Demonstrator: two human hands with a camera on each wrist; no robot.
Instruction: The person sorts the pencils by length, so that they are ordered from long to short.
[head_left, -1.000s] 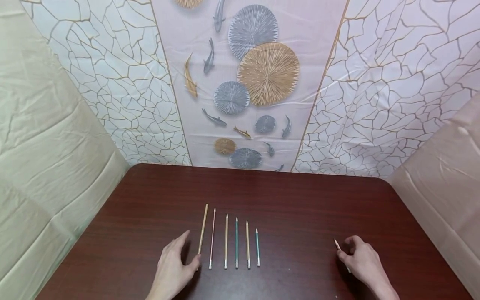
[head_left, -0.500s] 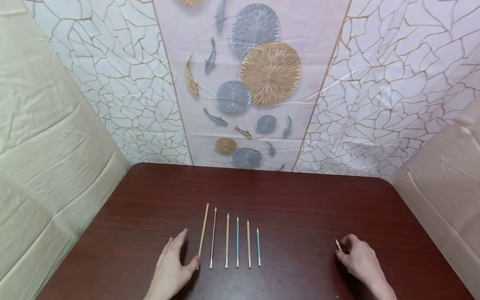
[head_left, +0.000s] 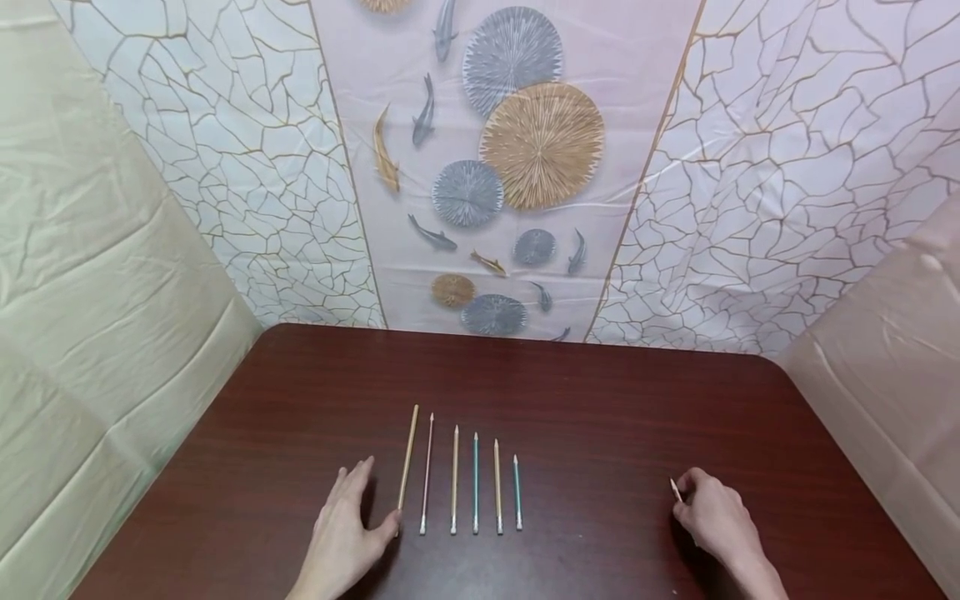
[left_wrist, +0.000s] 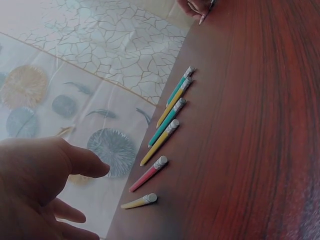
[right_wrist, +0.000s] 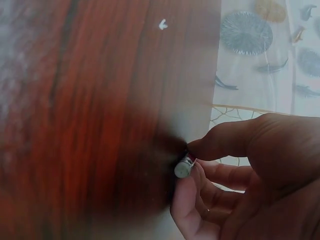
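My right hand (head_left: 716,518) pinches a short pencil (head_left: 676,490) between thumb and fingers at the table's right. In the right wrist view, its eraser end (right_wrist: 183,168) shows between the fingertips, with a bit of red beside it; most of the pencil is hidden. My left hand (head_left: 341,529) is spread out left of a row of pencils. Its thumb lies near the lower end of the leftmost yellow pencil (head_left: 407,462), but appears apart from it in the left wrist view. Rightward follow a red pencil (head_left: 427,475), then yellow and teal ones, ending with a short teal pencil (head_left: 517,492).
The dark red-brown table (head_left: 585,417) carries the pencils, which lie roughly parallel, erasers toward me. A patterned cloth (head_left: 487,250) hangs behind the back edge. Beige cloth (head_left: 97,333) covers the left side. A small white fleck (right_wrist: 162,24) lies on the table.
My right hand has shifted slightly over the short pencil; its lower end, visible a second ago, is now covered. The left hand and the row have stayed put, apart from slight camera drift.
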